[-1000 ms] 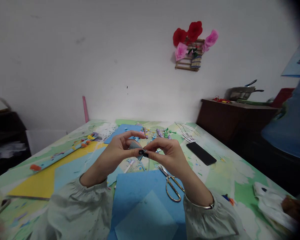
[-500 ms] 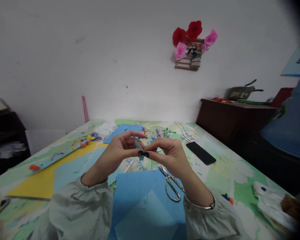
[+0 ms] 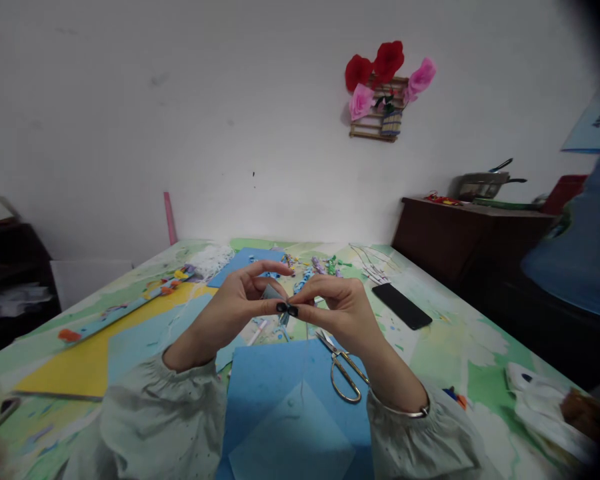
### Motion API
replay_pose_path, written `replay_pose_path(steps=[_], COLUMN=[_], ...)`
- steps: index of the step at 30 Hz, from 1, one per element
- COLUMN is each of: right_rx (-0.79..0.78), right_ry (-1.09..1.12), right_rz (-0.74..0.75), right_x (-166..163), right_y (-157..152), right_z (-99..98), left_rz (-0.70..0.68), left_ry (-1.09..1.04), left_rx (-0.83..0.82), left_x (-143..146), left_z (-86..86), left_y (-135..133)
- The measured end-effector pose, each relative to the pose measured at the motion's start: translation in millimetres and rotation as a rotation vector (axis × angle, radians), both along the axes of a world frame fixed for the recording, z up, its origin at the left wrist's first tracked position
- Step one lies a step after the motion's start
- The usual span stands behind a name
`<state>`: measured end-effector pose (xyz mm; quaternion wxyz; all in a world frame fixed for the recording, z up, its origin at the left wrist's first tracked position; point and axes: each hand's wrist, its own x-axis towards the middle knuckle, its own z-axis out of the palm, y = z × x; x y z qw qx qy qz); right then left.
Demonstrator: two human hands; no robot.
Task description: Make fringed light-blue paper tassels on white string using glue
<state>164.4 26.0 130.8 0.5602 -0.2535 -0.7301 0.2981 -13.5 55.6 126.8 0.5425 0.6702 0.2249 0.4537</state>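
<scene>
Above the middle of the table, my left hand (image 3: pixel 236 298) and my right hand (image 3: pixel 341 305) meet, thumb tips side by side. Both pinch a small folded piece of pale blue paper (image 3: pixel 271 292), its lower end showing under the thumbs. A thin thread (image 3: pixel 307 357) hangs down from the fingers. Most of the paper piece is hidden by the fingers. Below lies a blue sheet (image 3: pixel 253 373) with a light blue paper square (image 3: pixel 293 443) on it. Gold-handled scissors (image 3: pixel 347 375) rest partly open on the sheet's right side, near my right wrist.
A black phone (image 3: pixel 403 307) lies to the right, with thin twigs (image 3: pixel 375 267) behind it. Small coloured pieces (image 3: pixel 325 267) are scattered farther back. At left are a yellow sheet (image 3: pixel 75 367) and a long blue strip (image 3: pixel 125 310) bearing orange pieces.
The paper piece has tipped a little to the left between my fingers. The hanging thread has swung slightly right. Both hands have hardly moved.
</scene>
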Motion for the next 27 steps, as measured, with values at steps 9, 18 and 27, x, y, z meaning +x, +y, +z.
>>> replay_pose_path(steps=[9,18,27], right_rx=[-0.034,0.047,0.216], right_ry=[0.092,0.077,-0.024], right_rz=[0.117,0.117,-0.094], right_x=[1.4,0.3,-1.6], right_y=[5.0,7.0,1.9], right_z=[-2.6,-5.0,-2.1], left_rz=[-0.063,-0.152,-0.111], left_ry=[-0.117,-0.159,-0.119], left_rx=[-0.074,-0.142,-0.095], left_x=[3.9,6.0,5.7], left_z=[-2.0,-7.1,-7.7], left_y=[-1.1,-0.6,0.8])
